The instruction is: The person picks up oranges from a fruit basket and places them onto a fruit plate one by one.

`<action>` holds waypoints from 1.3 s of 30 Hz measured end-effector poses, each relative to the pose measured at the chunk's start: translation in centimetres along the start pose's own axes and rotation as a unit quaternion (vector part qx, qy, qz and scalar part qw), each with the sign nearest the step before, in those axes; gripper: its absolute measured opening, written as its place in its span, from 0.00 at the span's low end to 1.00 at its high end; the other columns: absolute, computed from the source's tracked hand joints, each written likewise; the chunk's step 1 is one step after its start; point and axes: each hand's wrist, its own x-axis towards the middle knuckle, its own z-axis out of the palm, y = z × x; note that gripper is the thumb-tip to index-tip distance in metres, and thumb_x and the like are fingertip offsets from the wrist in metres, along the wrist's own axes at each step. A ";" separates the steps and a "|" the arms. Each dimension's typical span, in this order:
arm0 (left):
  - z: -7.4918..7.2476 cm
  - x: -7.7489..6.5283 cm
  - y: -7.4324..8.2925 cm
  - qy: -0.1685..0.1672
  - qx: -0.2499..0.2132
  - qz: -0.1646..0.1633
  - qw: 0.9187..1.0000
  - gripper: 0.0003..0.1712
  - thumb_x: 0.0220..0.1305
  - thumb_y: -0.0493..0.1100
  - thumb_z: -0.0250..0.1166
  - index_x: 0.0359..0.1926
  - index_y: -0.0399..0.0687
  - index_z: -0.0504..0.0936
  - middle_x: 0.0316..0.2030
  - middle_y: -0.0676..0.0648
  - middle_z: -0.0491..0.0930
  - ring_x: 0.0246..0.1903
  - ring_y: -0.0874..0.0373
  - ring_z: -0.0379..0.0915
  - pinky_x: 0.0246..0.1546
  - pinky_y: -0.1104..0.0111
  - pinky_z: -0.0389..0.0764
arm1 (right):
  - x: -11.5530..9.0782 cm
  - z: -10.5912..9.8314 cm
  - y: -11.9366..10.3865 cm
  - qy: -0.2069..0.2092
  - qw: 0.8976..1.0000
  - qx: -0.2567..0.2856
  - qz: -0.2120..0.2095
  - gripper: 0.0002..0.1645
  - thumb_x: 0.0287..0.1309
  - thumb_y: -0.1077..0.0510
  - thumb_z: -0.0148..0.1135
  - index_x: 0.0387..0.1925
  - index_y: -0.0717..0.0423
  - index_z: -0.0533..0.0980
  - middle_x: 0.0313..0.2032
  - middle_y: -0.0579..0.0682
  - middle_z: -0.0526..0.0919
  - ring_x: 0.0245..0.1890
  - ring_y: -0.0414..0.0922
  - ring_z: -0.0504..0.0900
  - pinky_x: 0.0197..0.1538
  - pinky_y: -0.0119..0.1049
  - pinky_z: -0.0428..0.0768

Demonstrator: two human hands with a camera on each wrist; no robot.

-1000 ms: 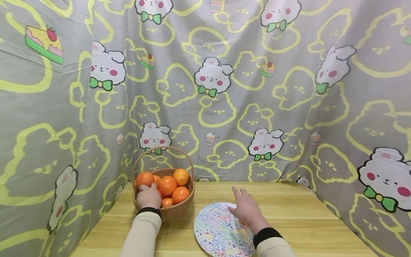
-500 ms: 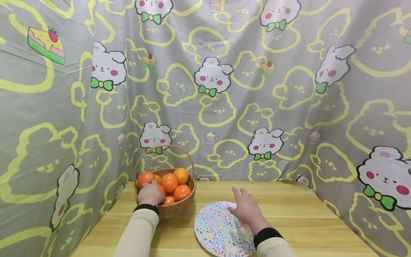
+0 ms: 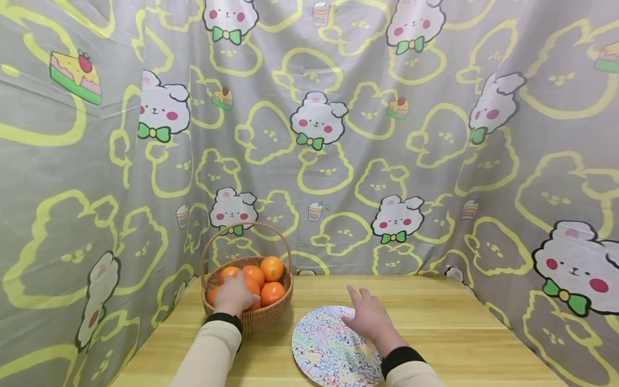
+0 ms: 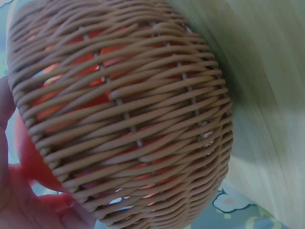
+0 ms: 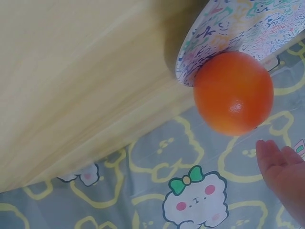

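A wicker basket [image 3: 261,318] with a tall handle holds several oranges [image 3: 272,267] at the left of the table. My left hand [image 3: 234,295] is inside its near left part, thumb and fingers around an orange [image 3: 252,286]. In the left wrist view, the basket's woven side covers most of what lies within, and fingers touch a red-orange fruit [image 4: 33,152] at the rim. My right hand [image 3: 369,317] hovers over a round, multicoloured plate [image 3: 329,344], fingers extended and holding nothing. The right wrist view reveals a single orange [image 5: 233,93] on that plate, apart from the fingers; the head view hides it.
The wooden table [image 3: 459,333] extends to the right of the plate and behind it. A grey curtain [image 3: 319,172] with cartoon bears encloses the back and both sides.
My left hand has shifted among the oranges, and the fruit at the basket's upper left has dropped lower. The right hand stays over the plate. The head view has tilted slightly.
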 end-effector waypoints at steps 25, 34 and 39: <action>-0.1 -0.3 1.0 0.059 -0.004 0.040 0.997 0.55 0.40 0.56 0.68 0.66 0.40 0.55 0.55 0.31 0.65 0.42 0.40 0.72 0.30 0.50 0.75 | 0.1 -0.5 -0.8 0.017 1.000 0.006 -0.015 0.47 0.47 0.44 0.66 0.66 0.52 0.57 0.60 0.64 0.62 0.56 0.63 0.66 0.52 0.57 0.68; 0.1 -0.4 1.7 0.051 0.000 0.047 0.998 0.55 0.40 0.58 0.69 0.65 0.37 0.56 0.56 0.31 0.65 0.50 0.39 0.67 0.40 0.48 0.74 | 0.2 -0.7 -1.3 0.018 1.000 0.007 -0.013 0.48 0.48 0.43 0.66 0.67 0.50 0.56 0.61 0.62 0.61 0.57 0.62 0.65 0.52 0.56 0.68; 0.3 -0.7 2.5 0.060 -0.002 0.055 0.997 0.54 0.41 0.58 0.70 0.65 0.38 0.57 0.56 0.32 0.65 0.50 0.39 0.68 0.40 0.48 0.74 | 0.2 -0.9 -1.5 0.017 1.000 0.013 -0.017 0.47 0.48 0.44 0.65 0.67 0.50 0.56 0.61 0.62 0.61 0.57 0.62 0.65 0.52 0.56 0.69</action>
